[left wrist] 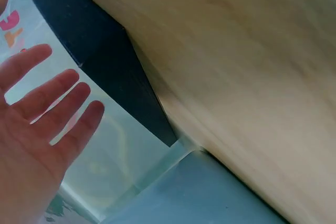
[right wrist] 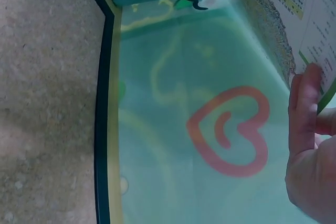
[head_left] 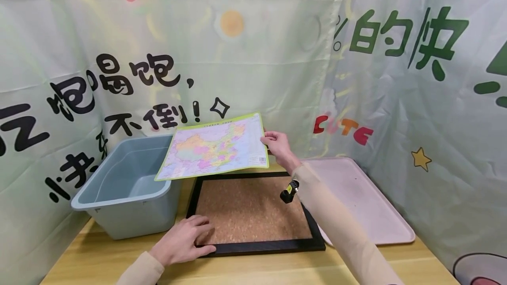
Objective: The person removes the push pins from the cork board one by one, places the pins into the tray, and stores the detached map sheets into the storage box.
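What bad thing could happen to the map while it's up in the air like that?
The right hand pinches the map by just one edge, so the sheet might sag, bend or slip out. It hangs partly over the grey bin, so if dropped it could slide in there instead of onto the cork board. The left hand rests on the board's front corner and could get in the way.

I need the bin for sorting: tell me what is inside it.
The grey bin shows only bare floor and walls in the head view. The map, held up by the right hand, covers its far right corner, so that part cannot be checked.
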Action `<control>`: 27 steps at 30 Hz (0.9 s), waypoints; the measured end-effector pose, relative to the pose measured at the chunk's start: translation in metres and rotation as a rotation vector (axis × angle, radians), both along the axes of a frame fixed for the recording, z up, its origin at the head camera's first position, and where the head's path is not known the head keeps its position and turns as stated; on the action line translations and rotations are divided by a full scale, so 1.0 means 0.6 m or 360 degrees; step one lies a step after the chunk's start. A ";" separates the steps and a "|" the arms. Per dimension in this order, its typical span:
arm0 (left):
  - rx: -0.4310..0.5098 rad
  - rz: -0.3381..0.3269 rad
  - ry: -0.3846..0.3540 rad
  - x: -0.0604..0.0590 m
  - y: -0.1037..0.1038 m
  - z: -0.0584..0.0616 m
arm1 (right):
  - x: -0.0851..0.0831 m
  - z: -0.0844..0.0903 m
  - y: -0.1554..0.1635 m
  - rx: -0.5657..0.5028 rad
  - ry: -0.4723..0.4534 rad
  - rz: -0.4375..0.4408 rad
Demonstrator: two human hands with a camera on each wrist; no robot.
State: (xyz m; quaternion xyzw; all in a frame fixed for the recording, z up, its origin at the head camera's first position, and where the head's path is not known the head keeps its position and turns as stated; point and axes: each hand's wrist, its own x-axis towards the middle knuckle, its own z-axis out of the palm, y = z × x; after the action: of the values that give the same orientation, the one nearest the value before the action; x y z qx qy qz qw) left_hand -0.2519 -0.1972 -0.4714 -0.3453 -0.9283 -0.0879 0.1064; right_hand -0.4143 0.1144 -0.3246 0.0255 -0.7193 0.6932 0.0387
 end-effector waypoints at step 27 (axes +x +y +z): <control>-0.0072 0.0080 -0.0405 -0.001 -0.001 0.012 | -0.019 0.033 -0.091 -0.0087 -0.0020 0.0121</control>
State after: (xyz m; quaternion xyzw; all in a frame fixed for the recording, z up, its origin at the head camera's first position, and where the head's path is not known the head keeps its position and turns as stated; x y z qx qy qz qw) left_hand -0.2528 -0.1977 -0.4643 -0.3103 -0.9444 -0.1074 -0.0180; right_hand -0.4256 0.0598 -0.3049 0.0472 -0.6988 0.7137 0.0086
